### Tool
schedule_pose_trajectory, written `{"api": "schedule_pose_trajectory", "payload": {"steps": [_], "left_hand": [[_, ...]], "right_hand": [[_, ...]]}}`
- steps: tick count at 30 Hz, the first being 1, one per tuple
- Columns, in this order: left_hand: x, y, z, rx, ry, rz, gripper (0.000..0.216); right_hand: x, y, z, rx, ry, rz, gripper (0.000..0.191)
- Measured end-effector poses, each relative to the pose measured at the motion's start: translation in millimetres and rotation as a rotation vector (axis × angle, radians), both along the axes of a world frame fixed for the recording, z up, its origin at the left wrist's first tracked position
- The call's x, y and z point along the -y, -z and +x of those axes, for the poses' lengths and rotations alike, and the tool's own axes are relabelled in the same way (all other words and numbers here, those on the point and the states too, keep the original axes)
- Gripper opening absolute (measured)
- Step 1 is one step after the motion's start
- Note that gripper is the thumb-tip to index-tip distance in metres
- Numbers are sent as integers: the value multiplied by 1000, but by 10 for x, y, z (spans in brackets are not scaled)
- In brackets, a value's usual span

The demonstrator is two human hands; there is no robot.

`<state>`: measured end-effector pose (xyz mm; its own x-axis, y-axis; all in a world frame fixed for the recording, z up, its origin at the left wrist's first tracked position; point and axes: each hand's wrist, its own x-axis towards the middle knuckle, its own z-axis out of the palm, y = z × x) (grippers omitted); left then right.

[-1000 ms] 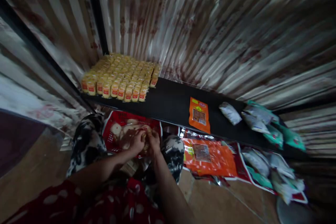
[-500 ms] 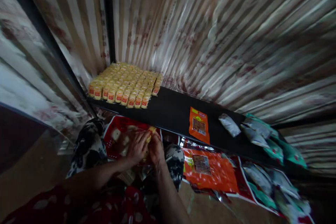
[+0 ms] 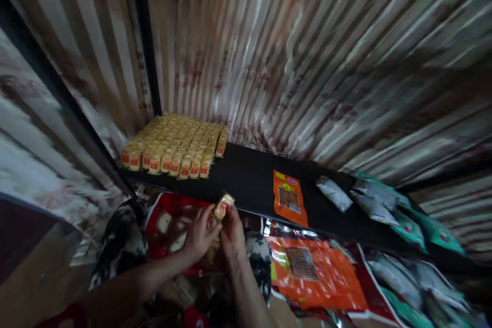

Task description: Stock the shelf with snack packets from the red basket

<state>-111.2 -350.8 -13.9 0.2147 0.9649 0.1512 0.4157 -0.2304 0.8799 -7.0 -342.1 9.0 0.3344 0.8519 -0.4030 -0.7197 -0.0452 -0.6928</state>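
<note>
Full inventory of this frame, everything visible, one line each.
small packets: many, yellow with red labels, rows on shelf's left end
shelf: one, black, against wall
orange packet: one, flat, mid-shelf
pale bags: about three, grey-white, shelf right
green packets: a few, shelf far right
basket: one, red, below shelf
large orange pack: at least one, below shelf
wall: corrugated metal, behind
held packet: one, yellow-red, above basket
left hand: thumb at held packet
right hand: grip on held packet

Bare left grip (image 3: 198, 236), bare right grip (image 3: 231, 234), bare forearms (image 3: 126, 287), red pale-spotted garment (image 3: 71, 314), black-and-white mottled cloth (image 3: 121, 248) on knees
</note>
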Motion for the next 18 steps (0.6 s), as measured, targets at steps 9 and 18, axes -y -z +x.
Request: {"api": "schedule_pose_trajectory", "payload": {"steps": [9,18], "left_hand": [[-388,-78,175,186,-82,-135,28],[-861,-222,86,239,-23,-96,27]], "right_hand": [[-86,-115,103,-129,19,44,29],[-282,-323,226,31,-14,21,40]]}}
